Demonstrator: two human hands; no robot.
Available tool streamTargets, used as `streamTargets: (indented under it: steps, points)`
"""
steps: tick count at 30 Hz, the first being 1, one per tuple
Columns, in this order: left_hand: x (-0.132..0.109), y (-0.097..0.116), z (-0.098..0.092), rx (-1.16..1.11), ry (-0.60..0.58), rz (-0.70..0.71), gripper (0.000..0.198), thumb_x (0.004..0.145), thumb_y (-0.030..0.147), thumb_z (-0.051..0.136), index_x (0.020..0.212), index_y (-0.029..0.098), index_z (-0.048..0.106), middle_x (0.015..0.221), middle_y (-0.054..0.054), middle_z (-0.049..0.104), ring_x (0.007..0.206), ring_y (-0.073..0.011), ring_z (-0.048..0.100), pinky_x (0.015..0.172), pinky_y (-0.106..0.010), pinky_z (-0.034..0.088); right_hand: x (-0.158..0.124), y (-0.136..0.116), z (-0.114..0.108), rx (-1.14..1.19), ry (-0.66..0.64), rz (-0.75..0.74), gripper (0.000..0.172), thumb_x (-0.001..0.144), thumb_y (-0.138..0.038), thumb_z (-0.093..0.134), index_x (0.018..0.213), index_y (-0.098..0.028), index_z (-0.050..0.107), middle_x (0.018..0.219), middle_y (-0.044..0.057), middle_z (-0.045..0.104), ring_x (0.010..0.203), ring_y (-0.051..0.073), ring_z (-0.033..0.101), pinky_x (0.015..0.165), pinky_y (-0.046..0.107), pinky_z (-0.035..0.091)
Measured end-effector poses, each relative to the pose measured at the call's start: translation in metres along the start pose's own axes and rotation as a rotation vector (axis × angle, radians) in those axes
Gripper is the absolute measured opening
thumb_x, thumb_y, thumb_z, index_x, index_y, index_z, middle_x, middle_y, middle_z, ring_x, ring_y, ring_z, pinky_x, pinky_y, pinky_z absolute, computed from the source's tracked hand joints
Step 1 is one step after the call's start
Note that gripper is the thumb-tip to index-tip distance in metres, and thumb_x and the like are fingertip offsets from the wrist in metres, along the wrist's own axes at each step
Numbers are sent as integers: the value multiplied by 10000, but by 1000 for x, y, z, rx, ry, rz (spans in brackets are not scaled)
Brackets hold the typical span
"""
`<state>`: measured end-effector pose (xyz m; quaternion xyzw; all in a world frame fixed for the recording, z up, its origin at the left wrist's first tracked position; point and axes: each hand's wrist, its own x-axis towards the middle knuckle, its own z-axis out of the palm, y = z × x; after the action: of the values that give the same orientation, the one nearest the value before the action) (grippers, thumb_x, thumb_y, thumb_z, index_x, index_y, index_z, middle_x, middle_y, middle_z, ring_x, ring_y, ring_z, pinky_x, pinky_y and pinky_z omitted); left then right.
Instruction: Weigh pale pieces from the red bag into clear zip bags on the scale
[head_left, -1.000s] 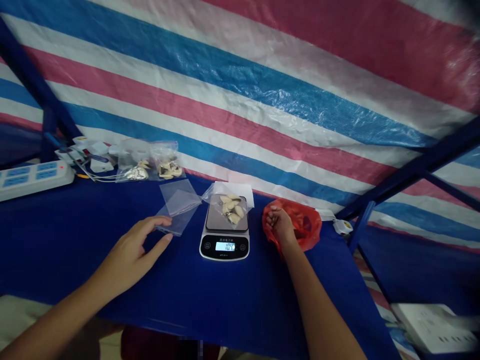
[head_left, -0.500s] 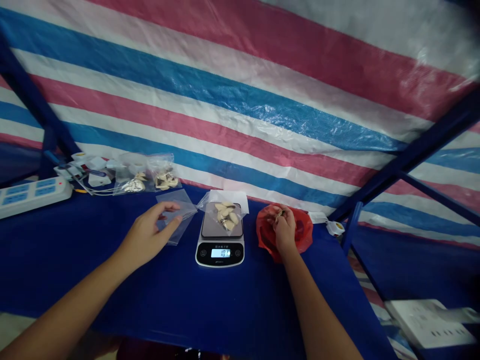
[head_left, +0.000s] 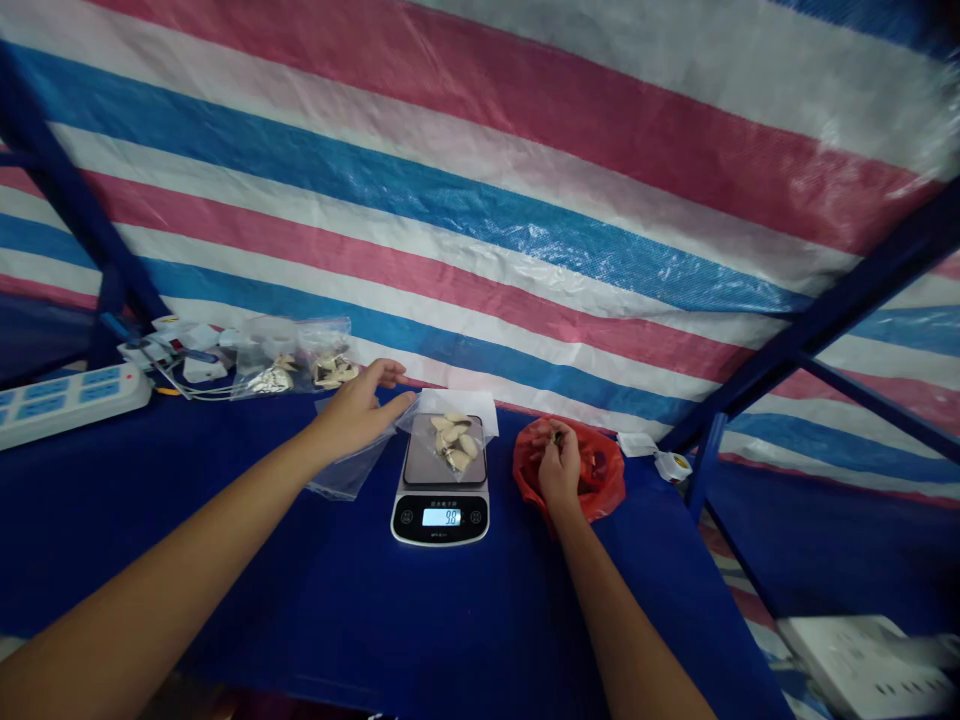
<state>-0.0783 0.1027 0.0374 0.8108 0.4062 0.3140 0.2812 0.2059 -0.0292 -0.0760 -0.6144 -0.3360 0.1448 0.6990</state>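
Observation:
A digital kitchen scale [head_left: 440, 528] stands on the blue table, its display reading 9.8. On its pan lies a clear plastic bag [head_left: 424, 408] with several pale, whitish flat pieces [head_left: 454, 440] in it. My left hand [head_left: 364, 410] hovers at the bag's left end, thumb and fingers apart, holding nothing. Beneath that hand lies another clear plastic bag [head_left: 346, 474], flat on the table. To the right of the scale is an open red plastic bag [head_left: 604, 485]. My right hand [head_left: 561, 468] is inside its mouth, fingers pinched together; what they hold is too small to make out.
Two clear bags of pale pieces [head_left: 276, 376] lie at the back left, beside white tape measures [head_left: 202, 365] and a power strip [head_left: 82, 400]. White paper [head_left: 484, 408] sits behind the scale. At the right back is another tape measure [head_left: 672, 466]. Blue frame bars flank the striped sheet.
My left hand has moved right and away from me, toward the bag on the scale. My right hand has stayed over the red bag. The display went from about 10.1 to 9.8.

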Motion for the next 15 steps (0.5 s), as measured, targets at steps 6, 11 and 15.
streamTargets:
  steps: [6,11,15]
  points:
    - [14,2,17,33,-107,53,504,852,492,600,1259,222,478,1214,-129,675,1155,-279,639,919,-439,512,-1,0,2,-21,5,-12,252,848,-307,528,1087,-237,565,933,32,638,746,182,614,606,304,510]
    - [22,14,38,70,-232,97,459,789,257,587,1230,206,470,937,-47,709,793,-199,669,708,-336,494,-3,2,2,-22,3,-13,262,838,-298,553,1089,-228,579,860,12,644,691,174,600,614,312,495]
    - [45,21,8,55,-236,137,335,791,213,537,1125,195,515,885,-38,693,706,-164,629,631,-292,445,-3,1,0,-31,-1,1,281,805,-293,587,1079,-231,585,882,21,659,685,179,606,592,316,493]
